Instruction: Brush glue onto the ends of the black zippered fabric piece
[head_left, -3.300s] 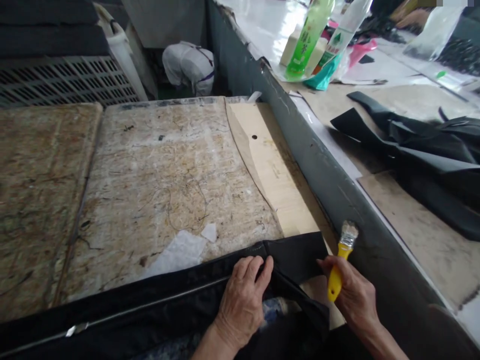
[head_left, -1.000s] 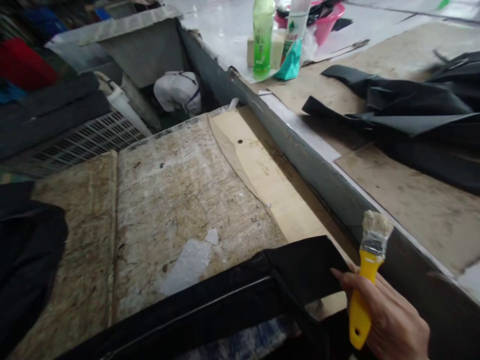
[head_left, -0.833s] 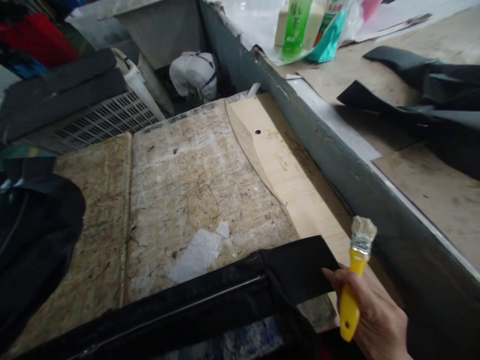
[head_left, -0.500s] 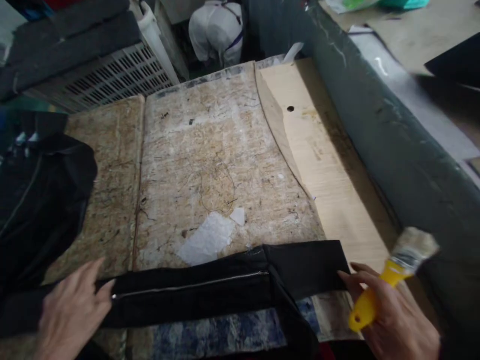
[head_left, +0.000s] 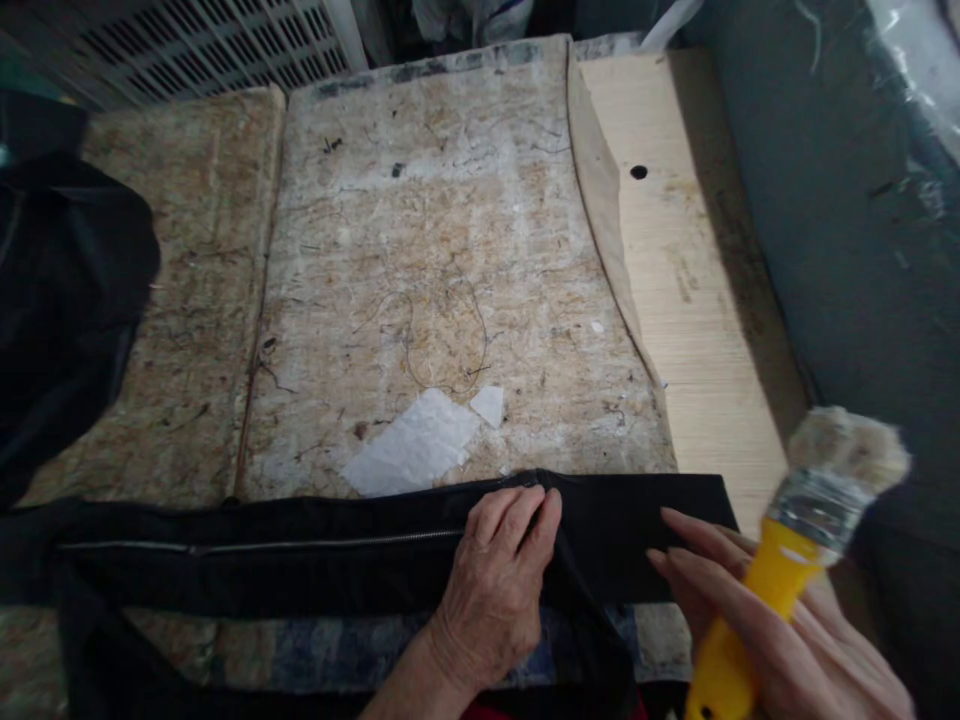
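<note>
A long black strip [head_left: 337, 580] with a silver zipper [head_left: 337, 543] lies across the near part of the worktop. My left hand [head_left: 499, 570] rests on it at the zipper's right end, fingers bent and pressed together over the material. A paintbrush [head_left: 795, 560] with a yellow handle and pale, worn bristles is held in my right hand [head_left: 802, 640], bristles pointing up and away. That hand's thumb and forefinger reach onto the plain right end of the strip. What the left fingertips pinch is partly hidden.
Stained board [head_left: 450, 230] bears loose threads and white paper scraps [head_left: 412, 445]. A bare wooden plank [head_left: 675, 300] runs along a grey wall [head_left: 847, 280] at right. Black material [head_left: 67, 300] is heaped at left, with a slatted crate [head_left: 210, 40] behind.
My left hand has moved right along the strip to the zipper's end and closed there. The brush and right hand stay near the strip's right end. The view has tipped downward.
</note>
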